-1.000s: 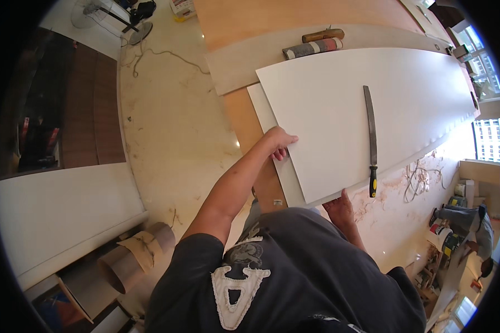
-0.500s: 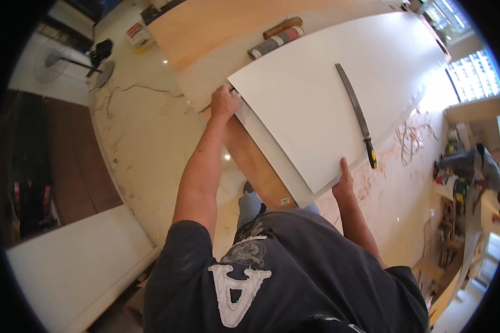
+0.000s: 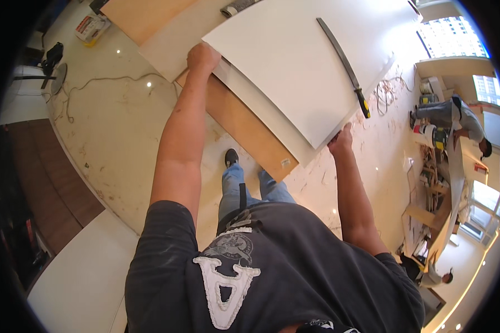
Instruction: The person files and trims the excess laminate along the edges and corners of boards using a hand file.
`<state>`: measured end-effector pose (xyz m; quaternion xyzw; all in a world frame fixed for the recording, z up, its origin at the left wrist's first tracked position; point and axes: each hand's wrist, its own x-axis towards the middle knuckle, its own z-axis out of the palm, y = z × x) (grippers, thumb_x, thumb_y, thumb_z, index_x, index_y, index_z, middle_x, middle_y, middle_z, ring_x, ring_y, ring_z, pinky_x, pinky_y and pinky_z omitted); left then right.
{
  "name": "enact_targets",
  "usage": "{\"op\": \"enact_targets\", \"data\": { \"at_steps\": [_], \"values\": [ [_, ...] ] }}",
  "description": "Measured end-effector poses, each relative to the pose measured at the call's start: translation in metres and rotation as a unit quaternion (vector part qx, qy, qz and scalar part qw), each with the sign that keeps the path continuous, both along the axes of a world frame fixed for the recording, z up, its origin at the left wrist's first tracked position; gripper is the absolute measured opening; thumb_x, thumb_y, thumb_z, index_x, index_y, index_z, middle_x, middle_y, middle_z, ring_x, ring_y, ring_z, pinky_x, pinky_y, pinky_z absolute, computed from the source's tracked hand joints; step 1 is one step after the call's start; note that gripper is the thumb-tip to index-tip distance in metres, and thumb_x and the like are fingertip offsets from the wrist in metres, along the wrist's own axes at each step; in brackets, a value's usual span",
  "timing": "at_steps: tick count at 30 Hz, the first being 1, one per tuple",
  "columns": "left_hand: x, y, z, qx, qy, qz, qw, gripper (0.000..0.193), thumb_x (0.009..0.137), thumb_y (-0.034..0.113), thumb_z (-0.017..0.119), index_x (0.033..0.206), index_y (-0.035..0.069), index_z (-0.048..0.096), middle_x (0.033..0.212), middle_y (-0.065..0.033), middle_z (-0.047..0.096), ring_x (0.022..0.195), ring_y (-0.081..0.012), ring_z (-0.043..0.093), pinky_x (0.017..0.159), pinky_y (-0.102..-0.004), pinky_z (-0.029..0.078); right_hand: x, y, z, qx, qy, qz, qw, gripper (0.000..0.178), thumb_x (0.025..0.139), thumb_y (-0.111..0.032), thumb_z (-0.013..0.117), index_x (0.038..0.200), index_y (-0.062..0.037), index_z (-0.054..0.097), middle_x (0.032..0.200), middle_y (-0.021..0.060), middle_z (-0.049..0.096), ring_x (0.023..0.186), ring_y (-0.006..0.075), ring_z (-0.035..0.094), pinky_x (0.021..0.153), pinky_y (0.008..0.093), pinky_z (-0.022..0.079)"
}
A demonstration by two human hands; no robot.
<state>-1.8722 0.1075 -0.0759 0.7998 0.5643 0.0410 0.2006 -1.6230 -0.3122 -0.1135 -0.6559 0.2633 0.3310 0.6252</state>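
A large white panel (image 3: 278,77) lies on top of other boards in front of me. My left hand (image 3: 204,57) is closed on its left corner, arm stretched out. At the near right corner, my right hand (image 3: 340,139) grips the panel's edge, with some fingers hidden beneath it. On the white surface rests a long flat file (image 3: 339,53) with a black and yellow handle, left of which the panel is bare. Below the panel's near edge, a pale board and a brown wooden board (image 3: 244,122) stick out toward me.
At the far left stands a white and yellow container (image 3: 90,28) beside a cable (image 3: 111,77) on the dusty floor. A rolled grey item (image 3: 239,6) lies beyond the panel. Two people work at the right, near a cluttered bench (image 3: 450,183). Cords and shavings (image 3: 389,91) litter the floor.
The panel and both my hands are now farther from my body, with my arms straighter. My legs show more, and people at the right are in fuller view.
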Motion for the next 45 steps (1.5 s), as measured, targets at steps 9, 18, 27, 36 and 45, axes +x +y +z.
{"op": "enact_targets", "data": {
  "at_steps": [9,18,27,36,45],
  "values": [
    [-0.004,-0.012,-0.004,0.06,0.043,-0.062,0.995,0.028,0.085,0.018,0.055,0.1,0.001,0.073,0.102,-0.0229,0.071,0.104,-0.0343,0.067,0.09,-0.0468,0.051,-0.001,-0.018,-0.006,0.024,-0.024,0.054,0.998,0.044,0.104,-0.037,0.051,0.13,-0.0021,0.053,0.121,0.0128,0.064,0.111,0.0289,0.063,0.097,0.0488,0.051],
    [-0.031,-0.05,-0.018,-0.092,-0.067,-0.072,0.991,0.035,0.076,0.034,0.074,0.101,0.011,0.075,0.099,-0.0126,0.074,0.093,-0.029,0.071,0.081,-0.0406,0.054,-0.001,-0.088,-0.007,0.012,-0.051,0.069,0.996,0.044,0.104,-0.039,0.051,0.128,-0.002,0.055,0.118,0.0126,0.065,0.106,0.0273,0.065,0.092,0.0457,0.054],
    [-0.034,-0.009,-0.046,-0.139,-0.087,-0.081,0.983,0.033,0.078,0.039,0.078,0.091,0.008,0.077,0.08,-0.0112,0.074,0.074,-0.0242,0.07,0.069,-0.038,0.054,0.009,-0.05,-0.033,0.115,-0.077,0.094,0.986,0.073,0.1,-0.062,0.04,0.137,0.0001,0.048,0.125,0.0157,0.063,0.109,0.0286,0.065,0.092,0.0406,0.056],
    [-0.042,-0.018,-0.016,-0.193,-0.074,-0.086,0.975,0.028,0.08,0.03,0.078,0.077,0.004,0.07,0.061,-0.0084,0.064,0.048,-0.0176,0.058,0.048,-0.0351,0.049,-0.019,-0.048,-0.015,0.015,-0.105,0.042,0.993,0.072,0.101,-0.059,0.04,0.133,0.0044,0.049,0.118,0.0143,0.064,0.103,0.0267,0.067,0.087,0.041,0.058],
    [-0.133,-0.03,-0.018,-0.28,-0.123,-0.036,0.951,0.026,0.08,0.024,0.079,0.075,0.001,0.067,0.066,-0.0063,0.064,0.055,-0.0128,0.058,0.045,-0.0315,0.046,-0.119,-0.068,-0.011,-0.014,-0.065,0.062,0.996,0.064,0.104,-0.054,0.032,0.132,-0.0002,0.052,0.121,0.0126,0.064,0.104,0.0249,0.067,0.087,0.0393,0.057]
  ]
}}
